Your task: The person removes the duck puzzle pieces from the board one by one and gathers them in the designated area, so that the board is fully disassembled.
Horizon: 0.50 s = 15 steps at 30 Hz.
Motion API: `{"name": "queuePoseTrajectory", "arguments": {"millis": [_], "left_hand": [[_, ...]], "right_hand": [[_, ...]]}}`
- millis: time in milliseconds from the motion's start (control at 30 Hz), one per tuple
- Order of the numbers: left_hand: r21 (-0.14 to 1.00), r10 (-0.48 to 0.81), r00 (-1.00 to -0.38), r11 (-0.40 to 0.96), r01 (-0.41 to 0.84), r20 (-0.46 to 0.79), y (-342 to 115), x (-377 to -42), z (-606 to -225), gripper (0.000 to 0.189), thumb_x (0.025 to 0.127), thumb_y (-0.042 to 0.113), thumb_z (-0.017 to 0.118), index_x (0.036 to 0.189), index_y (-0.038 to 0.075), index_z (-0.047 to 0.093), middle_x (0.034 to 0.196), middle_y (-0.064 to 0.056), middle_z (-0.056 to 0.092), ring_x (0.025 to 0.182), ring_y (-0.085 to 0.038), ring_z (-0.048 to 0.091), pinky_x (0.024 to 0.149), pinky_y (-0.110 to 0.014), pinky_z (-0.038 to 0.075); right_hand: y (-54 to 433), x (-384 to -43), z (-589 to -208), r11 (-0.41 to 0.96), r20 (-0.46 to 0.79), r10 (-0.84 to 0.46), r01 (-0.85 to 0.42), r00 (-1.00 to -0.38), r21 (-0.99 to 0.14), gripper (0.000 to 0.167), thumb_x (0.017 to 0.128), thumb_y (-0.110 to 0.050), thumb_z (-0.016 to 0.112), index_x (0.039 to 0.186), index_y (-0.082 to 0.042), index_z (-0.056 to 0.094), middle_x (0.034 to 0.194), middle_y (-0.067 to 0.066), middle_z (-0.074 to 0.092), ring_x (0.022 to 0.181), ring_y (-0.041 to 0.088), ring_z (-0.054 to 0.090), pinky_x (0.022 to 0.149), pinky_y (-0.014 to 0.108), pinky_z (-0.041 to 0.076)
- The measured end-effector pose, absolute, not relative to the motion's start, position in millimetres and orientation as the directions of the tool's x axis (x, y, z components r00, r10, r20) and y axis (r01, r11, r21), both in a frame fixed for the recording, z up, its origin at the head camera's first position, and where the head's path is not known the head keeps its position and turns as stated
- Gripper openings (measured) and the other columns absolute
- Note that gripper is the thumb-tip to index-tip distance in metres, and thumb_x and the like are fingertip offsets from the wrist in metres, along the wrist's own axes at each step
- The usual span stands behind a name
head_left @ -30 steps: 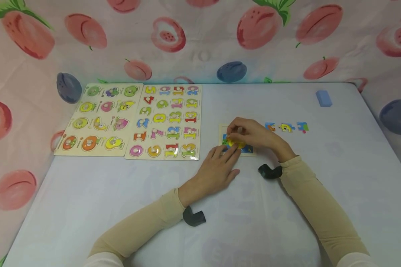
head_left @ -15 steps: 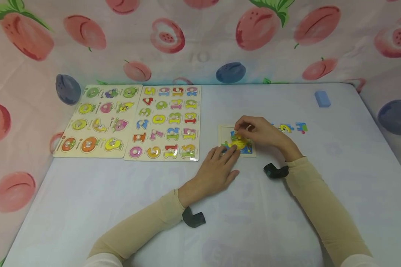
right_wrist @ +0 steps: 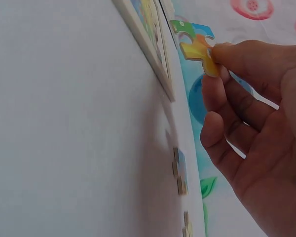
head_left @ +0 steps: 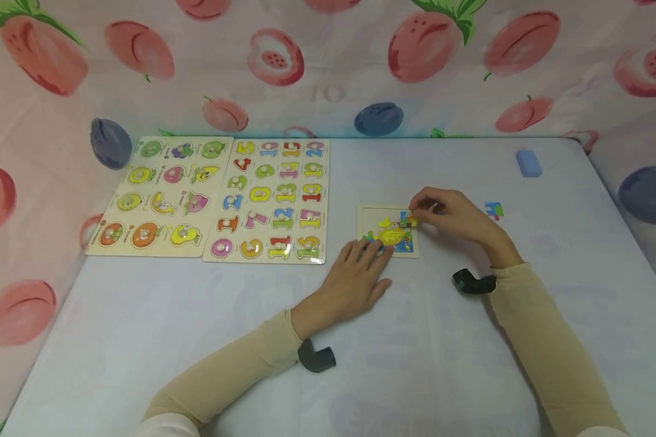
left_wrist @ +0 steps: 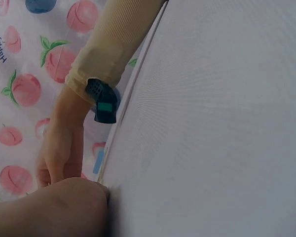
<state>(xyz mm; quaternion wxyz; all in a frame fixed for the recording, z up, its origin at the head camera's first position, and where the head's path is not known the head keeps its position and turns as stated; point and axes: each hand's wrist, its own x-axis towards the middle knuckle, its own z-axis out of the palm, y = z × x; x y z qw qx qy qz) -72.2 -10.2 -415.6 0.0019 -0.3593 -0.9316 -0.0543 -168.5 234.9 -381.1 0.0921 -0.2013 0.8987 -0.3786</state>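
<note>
My right hand [head_left: 456, 215] pinches a puzzle piece [right_wrist: 197, 47] between thumb and fingertips; it is green, blue, orange and yellow. The piece is over the right side of a small wooden puzzle tray [head_left: 373, 212], which has yellow and blue pieces [head_left: 395, 233] in its lower part. In the right wrist view the piece is raised and tilted, beyond the tray's corner. My left hand [head_left: 355, 282] lies palm down, its outstretched fingertips on the tray's lower left edge. The left wrist view hides the tray behind part of the left hand.
A loose blue, pink and green piece [head_left: 494, 210] lies right of my right hand; the right wrist view shows another loose piece [right_wrist: 181, 170]. Fruit [head_left: 161, 182] and number [head_left: 273, 200] peg boards lie at left. A blue block [head_left: 528, 163] sits at the back right.
My right hand has moved rightward across the tray with the puzzle piece, uncovering more of the tray's upper part. The left hand stays in place.
</note>
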Motion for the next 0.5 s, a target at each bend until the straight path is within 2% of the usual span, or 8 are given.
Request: {"name": "queuePoseTrajectory", "arguments": {"millis": [300, 500], "left_hand": [[0.072, 0.677, -0.733, 0.730, 0.680, 0.061, -10, -73, -415, 0.057, 0.100, 0.045, 0.034, 0.148, 0.015, 0.030, 0.146, -0.005, 0.036, 0.136, -0.026, 0.028, 0.114, -0.041, 0.021], [0.073, 0.675, -0.735, 0.732, 0.678, 0.060, -10, -72, -416, 0.058, 0.099, 0.045, 0.034, 0.149, 0.015, 0.029, 0.146, -0.007, 0.035, 0.136, -0.026, 0.029, 0.114, -0.041, 0.022]], "right_hand": [[256, -164, -385, 0.684, -0.010, -0.402, -0.293, -0.916, -0.668, 0.010, 0.088, -0.016, 0.067, 0.098, -0.016, 0.066, 0.094, -0.002, 0.065, 0.082, 0.010, 0.054, 0.074, 0.016, 0.043], [268, -160, -381, 0.696, -0.085, -0.384, -0.228, -0.919, -0.680, 0.010, 0.090, -0.018, 0.065, 0.099, -0.014, 0.066, 0.098, 0.000, 0.065, 0.084, 0.011, 0.056, 0.075, 0.016, 0.044]]}}
